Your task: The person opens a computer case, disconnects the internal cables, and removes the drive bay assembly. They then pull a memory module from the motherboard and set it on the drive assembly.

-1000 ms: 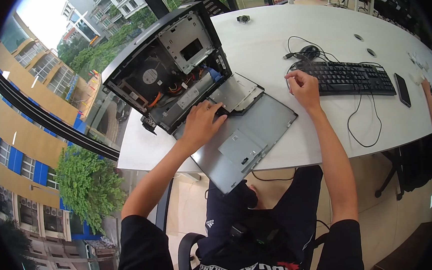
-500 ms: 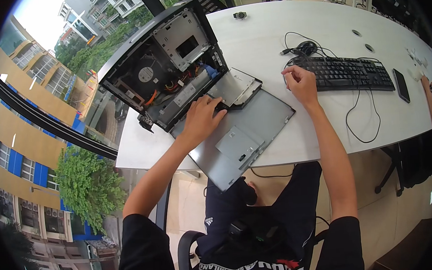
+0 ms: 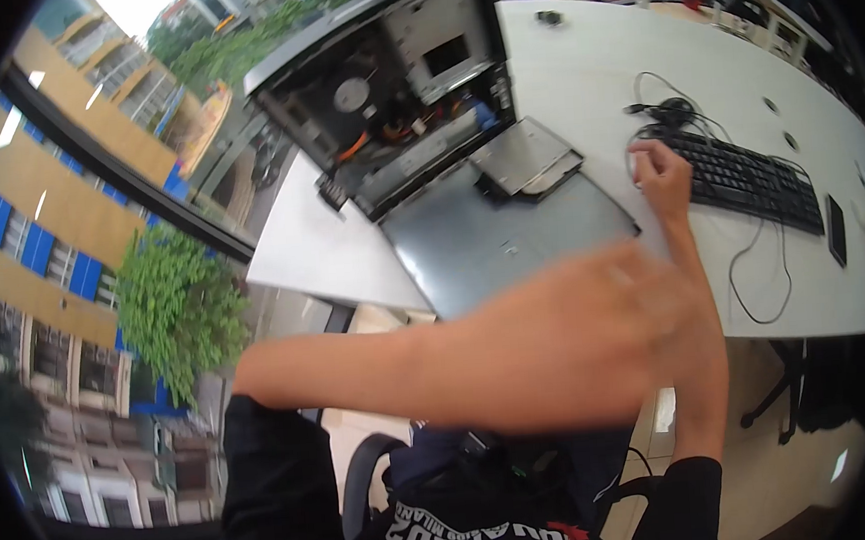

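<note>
An opened black computer case (image 3: 380,93) stands on the white table, with its wiring and a round fan showing. A grey metal side panel (image 3: 470,237) lies in front of it, and a flat metal drive unit (image 3: 530,156) rests on the panel's upper part. My left hand (image 3: 607,328) is raised close to the camera, smeared by motion, and its fingers cannot be made out. Beside the left end of the black keyboard (image 3: 747,176), my right hand (image 3: 662,176) has its fingers curled; what they hold, if anything, is too small to tell.
A mouse (image 3: 677,110) with a tangled cable is behind the keyboard. A phone (image 3: 836,230) lies right of it. The white table (image 3: 578,59) has a small dark object (image 3: 549,18) near its back edge. Large windows are on the left.
My left hand has left the case and drive unit and swung right, across in front of the panel. The view has turned, so the things on the table appear shifted right.
</note>
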Motion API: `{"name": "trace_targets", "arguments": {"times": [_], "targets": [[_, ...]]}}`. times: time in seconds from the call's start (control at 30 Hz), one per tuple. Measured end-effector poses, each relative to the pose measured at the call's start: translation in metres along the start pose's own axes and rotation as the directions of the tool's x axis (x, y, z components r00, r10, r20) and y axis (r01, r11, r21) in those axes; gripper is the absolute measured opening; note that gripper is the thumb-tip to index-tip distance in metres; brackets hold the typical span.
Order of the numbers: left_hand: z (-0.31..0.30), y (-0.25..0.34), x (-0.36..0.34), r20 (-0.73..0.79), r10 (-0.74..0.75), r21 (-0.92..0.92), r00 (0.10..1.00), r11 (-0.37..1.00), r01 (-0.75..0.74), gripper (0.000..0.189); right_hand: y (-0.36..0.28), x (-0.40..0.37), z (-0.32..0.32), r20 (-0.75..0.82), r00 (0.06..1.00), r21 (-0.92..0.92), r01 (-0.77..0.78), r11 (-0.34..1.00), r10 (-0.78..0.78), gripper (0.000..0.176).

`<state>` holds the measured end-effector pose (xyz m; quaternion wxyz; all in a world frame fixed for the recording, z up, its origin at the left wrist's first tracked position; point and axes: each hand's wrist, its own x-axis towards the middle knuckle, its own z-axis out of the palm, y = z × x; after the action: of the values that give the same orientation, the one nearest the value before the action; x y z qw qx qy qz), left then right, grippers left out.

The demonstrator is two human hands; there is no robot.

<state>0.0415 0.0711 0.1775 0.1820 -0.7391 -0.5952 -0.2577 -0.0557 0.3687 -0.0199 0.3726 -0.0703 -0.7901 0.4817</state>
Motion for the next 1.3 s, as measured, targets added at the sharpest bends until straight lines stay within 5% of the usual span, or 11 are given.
{"name": "trace_targets", "arguments": {"times": [0.03, 0.13, 0.3, 0.5, 0.63, 0.73, 0.8, 0.9, 1.0, 1.13, 1.3], "targets": [[0.000, 0.025, 0.013, 0.031, 0.019, 0.033, 0.999, 0.999, -0.020, 0.019, 0.001, -0.001, 0.000, 0.016, 0.999, 0.063, -0.034, 0.997, 0.033, 0.016], [-0.032, 0.058, 0.030, 0.344, 0.091, 0.095, 0.935, 0.987, -0.131, 0.021, 0.002, -0.001, -0.001, 0.054, 0.995, 0.109, -0.091, 0.990, 0.086, 0.017], [-0.046, 0.082, 0.033, 0.435, -0.068, 0.241, 0.898, 0.969, -0.043, 0.022, 0.001, 0.000, -0.001, 0.074, 0.993, 0.025, -0.092, 0.995, 0.090, 0.017], [-0.021, 0.083, 0.002, 0.435, -0.088, 0.345, 0.896, 0.935, -0.076, 0.018, 0.000, 0.000, -0.001, 0.038, 0.998, 0.005, -0.044, 0.999, 0.044, 0.017], [-0.034, 0.093, -0.002, 0.290, -0.261, 0.152, 0.921, 0.962, 0.225, 0.047, -0.007, -0.002, -0.001, 0.032, 0.996, -0.001, -0.077, 0.997, 0.077, 0.018], [-0.008, 0.092, -0.027, 0.124, -0.249, 0.042, 0.960, 0.968, 0.246, 0.064, -0.001, -0.001, -0.001, 0.015, 1.000, -0.044, -0.006, 0.999, 0.007, 0.018], [-0.052, 0.076, -0.018, 0.433, -0.230, -0.125, 0.872, 0.942, 0.311, 0.068, 0.006, -0.001, -0.003, 0.016, 1.000, -0.039, 0.027, 0.999, -0.026, 0.019], [-0.047, 0.053, -0.036, 0.450, -0.446, 0.140, 0.774, 0.891, 0.432, 0.055, 0.008, -0.003, 0.000, 0.030, 1.000, -0.027, -0.001, 1.000, 0.001, 0.020], [-0.039, -0.005, -0.076, 0.282, -0.753, 0.501, 0.594, 0.644, 0.578, 0.038, 0.003, -0.001, -0.001, 0.040, 0.999, -0.060, -0.015, 0.998, 0.017, 0.019], [-0.053, -0.085, -0.130, -0.095, -0.867, 0.724, 0.489, 0.277, 0.632, 0.043, 0.004, -0.003, 0.002, 0.019, 1.000, -0.081, 0.016, 0.997, -0.014, 0.019], [-0.059, -0.113, -0.153, -0.185, -0.870, 0.786, 0.457, 0.148, 0.600, 0.051, 0.014, -0.002, 0.002, 0.026, 1.000, -0.081, 0.015, 0.997, -0.013, 0.019]]}}
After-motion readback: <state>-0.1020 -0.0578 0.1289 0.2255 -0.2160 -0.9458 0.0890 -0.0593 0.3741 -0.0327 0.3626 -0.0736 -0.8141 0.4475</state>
